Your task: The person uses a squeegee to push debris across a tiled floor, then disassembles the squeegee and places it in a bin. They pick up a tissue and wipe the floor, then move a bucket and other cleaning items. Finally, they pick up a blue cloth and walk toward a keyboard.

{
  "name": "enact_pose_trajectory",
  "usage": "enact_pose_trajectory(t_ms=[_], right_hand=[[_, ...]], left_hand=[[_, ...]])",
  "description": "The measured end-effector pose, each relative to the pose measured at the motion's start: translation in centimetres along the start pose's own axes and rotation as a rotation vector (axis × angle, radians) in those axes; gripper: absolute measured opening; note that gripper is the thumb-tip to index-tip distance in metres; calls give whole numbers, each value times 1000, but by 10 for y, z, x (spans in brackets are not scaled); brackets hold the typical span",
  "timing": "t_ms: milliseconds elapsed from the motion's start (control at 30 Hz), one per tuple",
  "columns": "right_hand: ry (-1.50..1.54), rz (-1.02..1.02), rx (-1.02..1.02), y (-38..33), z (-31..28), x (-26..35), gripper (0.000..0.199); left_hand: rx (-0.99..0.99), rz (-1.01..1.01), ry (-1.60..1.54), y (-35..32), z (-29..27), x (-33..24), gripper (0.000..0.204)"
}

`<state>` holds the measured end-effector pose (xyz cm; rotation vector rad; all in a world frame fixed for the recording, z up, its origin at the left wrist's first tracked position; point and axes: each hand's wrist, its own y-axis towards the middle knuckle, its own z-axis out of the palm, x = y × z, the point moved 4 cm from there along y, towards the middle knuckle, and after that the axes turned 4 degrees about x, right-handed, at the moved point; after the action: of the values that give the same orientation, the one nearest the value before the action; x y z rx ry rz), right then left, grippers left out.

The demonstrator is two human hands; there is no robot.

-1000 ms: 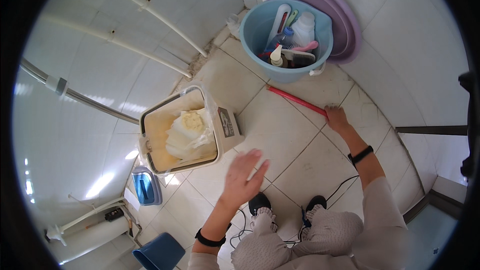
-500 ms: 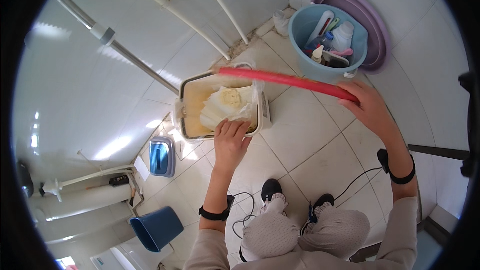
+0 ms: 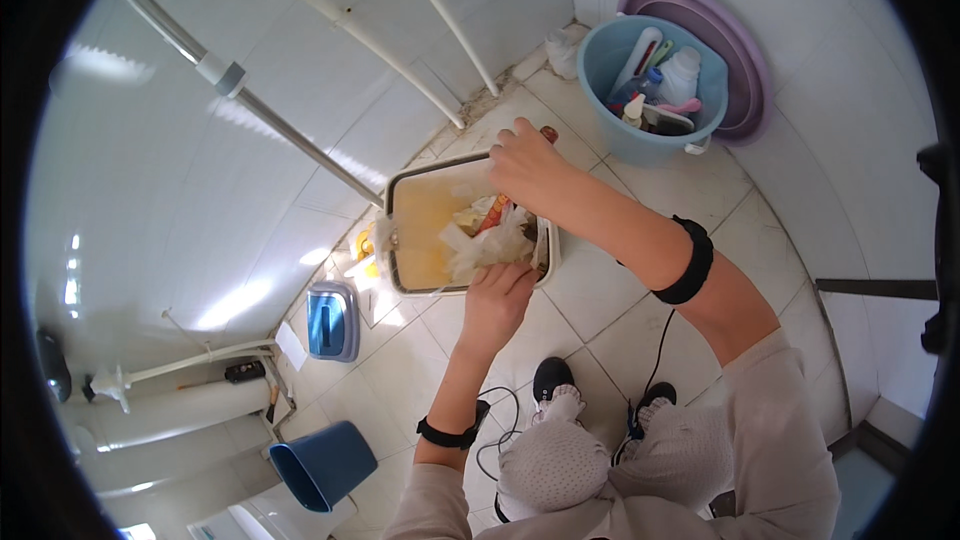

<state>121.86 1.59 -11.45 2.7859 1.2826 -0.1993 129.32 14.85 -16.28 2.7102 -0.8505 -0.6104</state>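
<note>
A cream trash bin [image 3: 552, 245] with a dark inner edge stands on the floor in front of me. Crumpled white paper and thin plastic [image 3: 470, 252] lie inside it. My left hand [image 3: 497, 308] curls its fingers over the bin's near rim, beside the plastic. Above the far right corner, my right hand [image 3: 525, 168] is closed around a red stick [image 3: 494, 212]. One end shows past my knuckles, and a red and orange length slants down among the paper. My hand hides the middle of the stick; its lower tip cannot be made out.
To the right rear, a light blue bucket [image 3: 640, 145] of bottles and brushes leans by a purple basin [image 3: 755, 90]. A blue-grey lid [image 3: 332, 320] and a dark blue bin [image 3: 322, 465] are at left. A metal pole [image 3: 300, 145] slants behind the trash bin; a cable [image 3: 655, 350] trails near my feet.
My right hand has swung left from the open floor to above the bin, turning the red stick down into it. The paper inside looks more crumpled. My left hand has shifted slightly right.
</note>
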Motion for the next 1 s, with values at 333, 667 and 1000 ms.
enact_pose_trajectory(t_ms=[333,667,1000], right_hand=[[1150,625,-148,-122,68,13,65],[1241,664,-133,-143,94,17,49],[1511,1067,-291,-381,86,-30,31]], left_hand=[[-401,-751,-112,-98,-47,143,67],[-102,-1079,-840,-72,-33,103,32],[224,-608,-838,31,82,-43,38]])
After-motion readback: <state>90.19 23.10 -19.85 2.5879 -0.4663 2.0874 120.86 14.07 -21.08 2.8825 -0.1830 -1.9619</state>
